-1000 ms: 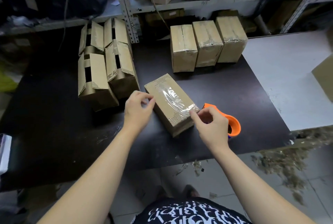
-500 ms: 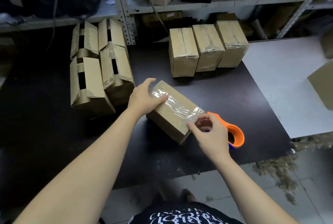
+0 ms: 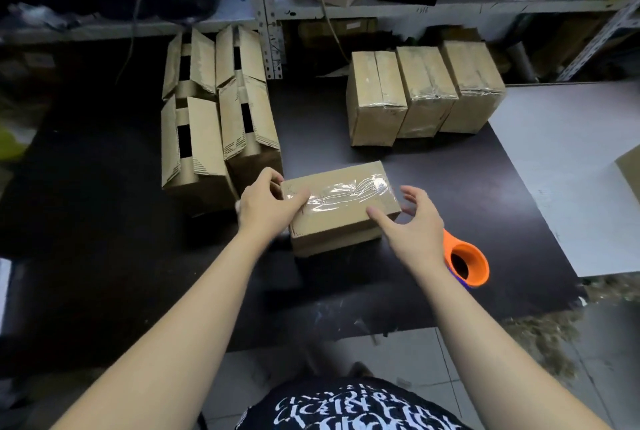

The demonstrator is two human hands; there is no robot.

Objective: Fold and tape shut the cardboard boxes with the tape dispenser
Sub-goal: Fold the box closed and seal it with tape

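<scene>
A small cardboard box (image 3: 341, 222) lies lengthwise across the black table (image 3: 104, 256), with a strip of clear tape along its top seam. My left hand (image 3: 265, 210) grips its left end, thumb on top and fingers curled round the far side. At the box's right end my right hand (image 3: 414, 225) is spread open, the thumb touching the top near the front edge and the fingers apart from the box. The orange tape dispenser (image 3: 465, 265) lies on the table just right of my right wrist, with nobody holding it.
Three taped boxes (image 3: 426, 94) stand in a row at the back right. Several boxes with open flaps (image 3: 214, 125) are packed together at the left. A white board (image 3: 571, 170) covers the right side. A metal shelf rack (image 3: 346, 10) runs behind the table.
The box has turned from a diagonal to lying almost crosswise. My left hand shifted from its top to its left end. My right hand left the taped corner and opened beside the right end.
</scene>
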